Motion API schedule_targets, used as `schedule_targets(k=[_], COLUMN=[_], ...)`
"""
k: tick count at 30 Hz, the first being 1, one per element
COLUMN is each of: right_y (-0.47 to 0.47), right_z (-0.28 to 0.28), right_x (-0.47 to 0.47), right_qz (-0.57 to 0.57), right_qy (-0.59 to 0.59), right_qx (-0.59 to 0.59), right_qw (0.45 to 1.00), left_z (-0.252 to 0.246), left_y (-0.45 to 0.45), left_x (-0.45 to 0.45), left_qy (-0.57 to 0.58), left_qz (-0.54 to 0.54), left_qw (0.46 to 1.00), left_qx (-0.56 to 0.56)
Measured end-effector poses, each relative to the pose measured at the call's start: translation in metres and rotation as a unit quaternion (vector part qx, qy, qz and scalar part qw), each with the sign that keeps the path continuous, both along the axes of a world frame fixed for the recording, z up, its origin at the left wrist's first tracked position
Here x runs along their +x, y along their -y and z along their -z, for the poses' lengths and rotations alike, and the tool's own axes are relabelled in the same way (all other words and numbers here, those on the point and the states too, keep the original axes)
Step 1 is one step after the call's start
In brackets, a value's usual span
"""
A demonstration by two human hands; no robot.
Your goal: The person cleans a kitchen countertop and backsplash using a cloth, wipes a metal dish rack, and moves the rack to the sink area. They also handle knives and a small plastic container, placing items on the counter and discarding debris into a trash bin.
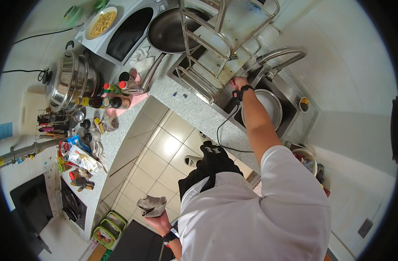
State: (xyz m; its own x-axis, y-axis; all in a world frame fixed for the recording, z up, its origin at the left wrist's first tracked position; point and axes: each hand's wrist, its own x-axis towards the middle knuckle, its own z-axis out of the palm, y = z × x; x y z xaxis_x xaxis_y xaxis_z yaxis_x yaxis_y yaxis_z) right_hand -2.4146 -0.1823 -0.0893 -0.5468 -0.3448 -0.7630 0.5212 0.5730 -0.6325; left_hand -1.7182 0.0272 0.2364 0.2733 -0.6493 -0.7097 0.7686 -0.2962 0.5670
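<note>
My left hand [157,222] is low at the bottom left, over the tiled floor, holding a crumpled grey-brown cloth [152,206]. My right hand [238,83] reaches into the double steel sink, near the lower edge of a large stained, translucent board [215,63]; its fingers are partly hidden, so what they grip cannot be told. A metal wire rack [204,24] stands over the board and the sink's left part. The curved steel faucet [282,52] rises beside my right hand. Under my right forearm, a round pan or lid [270,102] lies in the right basin.
A frying pan [168,31] sits left of the rack, its handle over the counter. Further left are sauce bottles [122,102], a steel steamer pot [68,81] and a plate of yellow food [102,24] on a white appliance. A black cable [218,130] hangs from my right wrist. Stacked green baskets [109,230] stand low left.
</note>
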Motion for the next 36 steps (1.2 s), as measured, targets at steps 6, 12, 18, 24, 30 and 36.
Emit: schedule_targets(k=[6, 12, 18, 24, 30, 36], right_y=[-0.011, -0.008, -0.017, -0.020, -0.031, -0.066], right_z=[0.001, -0.016, -0.026, 0.002, 0.005, -0.074], right_x=[-0.009, 0.007, 0.008, -0.006, -0.007, -0.022], right_qz=[-0.096, 0.007, 0.045, 0.043, 0.026, -0.118], right_qy=[0.084, 0.055, 0.075, 0.119, 0.073, 0.055], right_qx=[-0.022, -0.162, -0.189, -0.224, -0.222, -0.183], right_qw=[0.992, 0.985, 0.978, 0.966, 0.972, 0.974], left_z=[-0.012, -0.006, 0.002, 0.009, 0.006, -0.001], left_y=[0.003, 0.004, 0.003, -0.002, 0.000, 0.010], left_x=[-0.017, -0.013, -0.006, -0.001, -0.007, -0.018], left_qy=[0.023, -0.009, -0.014, -0.018, -0.043, -0.087], left_qz=[-0.011, 0.033, 0.035, 0.035, 0.050, 0.117], left_qw=[0.999, 0.999, 0.999, 0.999, 0.996, 0.980], left_qx=[0.020, -0.020, -0.025, -0.036, -0.053, -0.137])
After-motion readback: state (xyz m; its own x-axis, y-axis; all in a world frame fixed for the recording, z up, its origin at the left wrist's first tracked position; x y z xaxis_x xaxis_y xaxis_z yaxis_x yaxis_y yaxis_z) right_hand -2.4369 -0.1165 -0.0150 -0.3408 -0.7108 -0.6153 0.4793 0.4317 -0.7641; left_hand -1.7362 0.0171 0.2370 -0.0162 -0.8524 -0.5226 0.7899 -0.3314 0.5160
